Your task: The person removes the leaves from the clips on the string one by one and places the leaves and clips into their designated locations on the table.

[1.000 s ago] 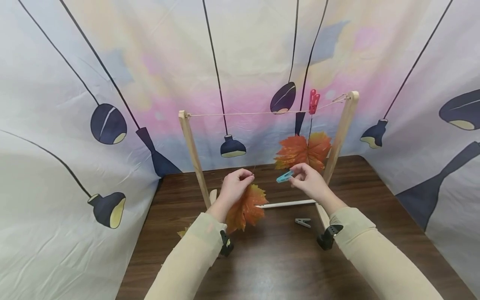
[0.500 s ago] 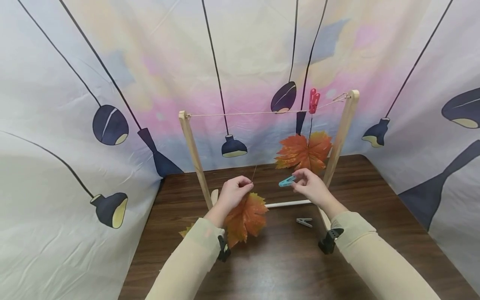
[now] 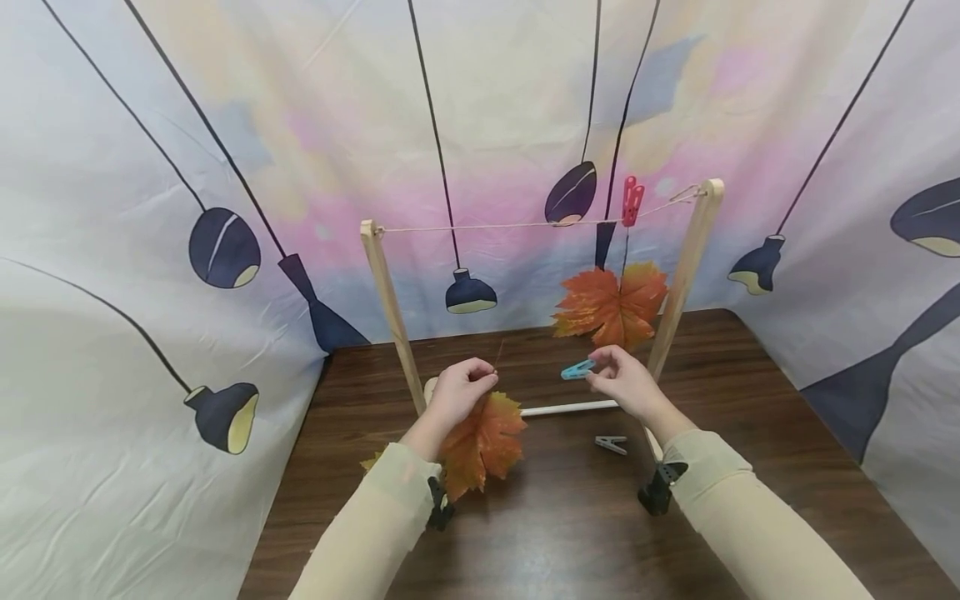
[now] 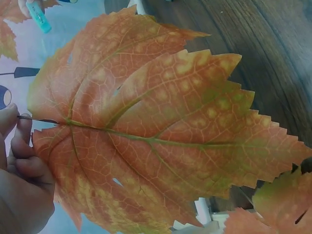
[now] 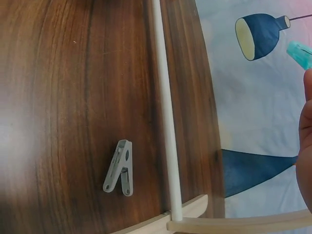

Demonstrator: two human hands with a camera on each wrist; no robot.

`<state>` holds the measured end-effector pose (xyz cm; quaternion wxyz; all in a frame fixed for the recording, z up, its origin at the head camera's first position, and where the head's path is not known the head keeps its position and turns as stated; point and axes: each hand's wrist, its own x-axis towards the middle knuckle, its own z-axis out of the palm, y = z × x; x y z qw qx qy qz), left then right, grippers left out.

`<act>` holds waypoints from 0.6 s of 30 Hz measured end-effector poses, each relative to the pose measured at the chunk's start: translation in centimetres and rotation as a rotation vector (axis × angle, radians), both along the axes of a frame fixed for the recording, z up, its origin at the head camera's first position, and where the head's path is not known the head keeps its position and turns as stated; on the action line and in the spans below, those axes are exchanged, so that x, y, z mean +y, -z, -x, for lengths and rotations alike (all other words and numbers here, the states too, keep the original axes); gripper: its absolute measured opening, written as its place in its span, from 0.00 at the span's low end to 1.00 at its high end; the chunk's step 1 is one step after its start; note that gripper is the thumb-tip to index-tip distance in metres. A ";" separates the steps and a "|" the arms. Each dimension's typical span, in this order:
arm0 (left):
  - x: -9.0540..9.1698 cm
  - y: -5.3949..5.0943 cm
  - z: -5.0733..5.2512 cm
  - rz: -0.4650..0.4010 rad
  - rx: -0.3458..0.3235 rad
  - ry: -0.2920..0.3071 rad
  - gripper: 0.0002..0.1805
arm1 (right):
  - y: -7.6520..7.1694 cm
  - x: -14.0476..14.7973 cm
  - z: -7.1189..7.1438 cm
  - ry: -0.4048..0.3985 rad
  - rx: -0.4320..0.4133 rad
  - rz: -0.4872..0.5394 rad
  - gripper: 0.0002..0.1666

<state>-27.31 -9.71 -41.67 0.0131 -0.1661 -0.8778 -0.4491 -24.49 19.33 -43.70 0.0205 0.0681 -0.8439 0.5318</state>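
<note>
My left hand pinches the thin stem of an orange maple leaf, which hangs below the fingers. In the left wrist view that leaf fills most of the picture, its stem between thumb and finger. My right hand pinches a light blue clothespin by one end, to the right of the leaf. A string runs between two wooden posts behind both hands. From it a second orange leaf hangs by its stem in a red clothespin, near the right post.
A grey clothespin lies on the dark wooden table. The wooden frame has a left post, a right post and a white crossbar low down. Another leaf lies partly hidden at the left.
Both hands have come down slightly toward me. The left one has carried its leaf lower, and more of the stem shows above its fingers. The blue clothespin has moved slightly right and down.
</note>
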 end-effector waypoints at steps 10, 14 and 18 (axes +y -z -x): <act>-1.6 0.1 -0.3 0.012 -0.006 -0.034 0.06 | 0.8 -0.3 0.1 -0.033 0.027 0.028 0.19; -2.3 0.3 -0.3 -0.005 -0.008 -0.024 0.06 | 1.3 -0.5 0.2 -0.049 0.050 0.041 0.19; -3.0 0.3 -0.6 -0.004 -0.023 -0.041 0.05 | 1.8 -0.7 0.0 -0.061 0.035 0.059 0.20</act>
